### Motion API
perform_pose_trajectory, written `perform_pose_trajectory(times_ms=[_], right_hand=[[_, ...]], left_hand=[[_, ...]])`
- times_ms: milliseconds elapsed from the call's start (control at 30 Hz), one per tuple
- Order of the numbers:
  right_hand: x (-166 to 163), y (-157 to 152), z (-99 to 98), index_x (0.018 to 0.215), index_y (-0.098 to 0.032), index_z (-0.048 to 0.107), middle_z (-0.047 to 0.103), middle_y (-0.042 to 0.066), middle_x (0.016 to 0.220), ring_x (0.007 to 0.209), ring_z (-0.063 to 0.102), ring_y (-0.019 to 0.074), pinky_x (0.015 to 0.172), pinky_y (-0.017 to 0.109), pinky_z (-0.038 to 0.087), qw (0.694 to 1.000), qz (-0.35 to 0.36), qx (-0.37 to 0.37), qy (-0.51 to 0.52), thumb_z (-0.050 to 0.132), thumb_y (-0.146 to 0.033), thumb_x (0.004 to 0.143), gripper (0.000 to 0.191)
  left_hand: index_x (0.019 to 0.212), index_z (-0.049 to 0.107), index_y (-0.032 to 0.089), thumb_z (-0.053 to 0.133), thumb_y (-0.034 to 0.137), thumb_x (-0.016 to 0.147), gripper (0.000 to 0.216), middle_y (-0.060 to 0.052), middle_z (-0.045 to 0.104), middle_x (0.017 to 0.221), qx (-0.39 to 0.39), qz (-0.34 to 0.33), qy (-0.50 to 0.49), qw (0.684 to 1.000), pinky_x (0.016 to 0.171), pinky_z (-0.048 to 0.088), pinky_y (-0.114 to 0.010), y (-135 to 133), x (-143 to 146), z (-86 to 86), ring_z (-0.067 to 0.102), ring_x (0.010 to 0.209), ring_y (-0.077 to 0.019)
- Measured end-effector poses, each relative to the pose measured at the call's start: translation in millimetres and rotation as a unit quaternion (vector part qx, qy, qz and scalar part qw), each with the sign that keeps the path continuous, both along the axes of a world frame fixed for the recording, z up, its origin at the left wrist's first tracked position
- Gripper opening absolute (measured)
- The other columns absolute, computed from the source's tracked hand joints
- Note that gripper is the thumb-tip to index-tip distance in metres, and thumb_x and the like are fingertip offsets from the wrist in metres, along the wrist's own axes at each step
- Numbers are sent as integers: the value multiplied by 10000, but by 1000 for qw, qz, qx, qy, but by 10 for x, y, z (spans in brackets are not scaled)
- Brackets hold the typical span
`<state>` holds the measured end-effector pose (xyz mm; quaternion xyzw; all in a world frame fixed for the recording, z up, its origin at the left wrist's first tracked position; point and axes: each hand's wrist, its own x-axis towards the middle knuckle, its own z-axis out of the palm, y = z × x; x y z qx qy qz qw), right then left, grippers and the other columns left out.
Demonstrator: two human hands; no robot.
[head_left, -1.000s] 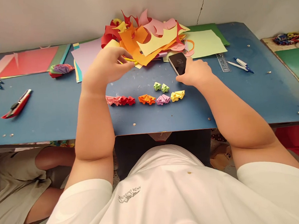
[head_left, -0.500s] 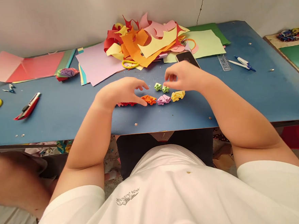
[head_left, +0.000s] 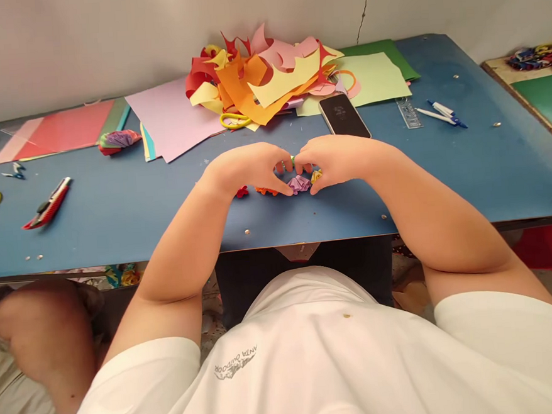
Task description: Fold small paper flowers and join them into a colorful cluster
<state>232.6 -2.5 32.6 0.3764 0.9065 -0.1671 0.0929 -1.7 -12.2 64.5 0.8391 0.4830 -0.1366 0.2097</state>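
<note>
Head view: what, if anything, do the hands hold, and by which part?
It cannot be told: the left hand and right hand curve beside the lilac folded paper, thumbs near its ends, but any contact is unclear.

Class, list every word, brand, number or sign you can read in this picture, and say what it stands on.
"ANTA OUTDOOR": upside down in this view, above a mountain-like logo on the white short-sleeved fabric shirt.
Black-screened rectangular phone: faint marks on the screen, too blurred to read.
Clear plastic ruler: markings too small to read.
</note>
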Motion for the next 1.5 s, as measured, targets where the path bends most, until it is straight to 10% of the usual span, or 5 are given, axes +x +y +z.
perform_pose_trajectory(times_ms=[200,367,867,1100,1500], right_hand=[[-76,-58,-4,1160,-217,885,877,86,1147,1106,791,309,802,399,471,999,5,34,-21,944,-223,1076,102],[59,23,-80,948,-254,869,886,36,969,928,805,267,812,398,543,995,-8,28,95,903,-179,1013,105],[-9,179,-485,1136,-221,910,935,101,1075,968,860,304,966,503,713,855,-100,228,455,857,-401,1091,193],[-81,86,-487,1179,-237,869,918,98,1122,986,857,306,981,521,744,847,-131,210,470,813,-425,1099,212],[-128,1,-426,1208,-247,869,911,114,1189,1096,858,324,988,505,731,857,-151,190,454,770,-422,1118,220]], left_hand=[[1125,975,292,904,487,898,308,-52,873,1101,42,-37,-117,992,821,539,-369,78,-55,-399,785,906,-244],[979,913,258,957,436,862,218,-57,898,1017,-26,77,-260,962,758,531,-374,124,-127,-441,775,839,-224],[1240,999,253,1158,350,959,337,-40,981,1173,-123,233,-652,711,1024,726,-272,243,-152,-591,925,1091,-141],[1132,969,229,1014,659,1109,433,-47,939,1116,-100,225,-634,733,849,693,-207,221,-154,-573,924,995,-125],[1222,922,259,998,512,1144,276,-38,906,1147,-44,233,-634,736,941,714,-233,204,-147,-576,855,1025,-126]])
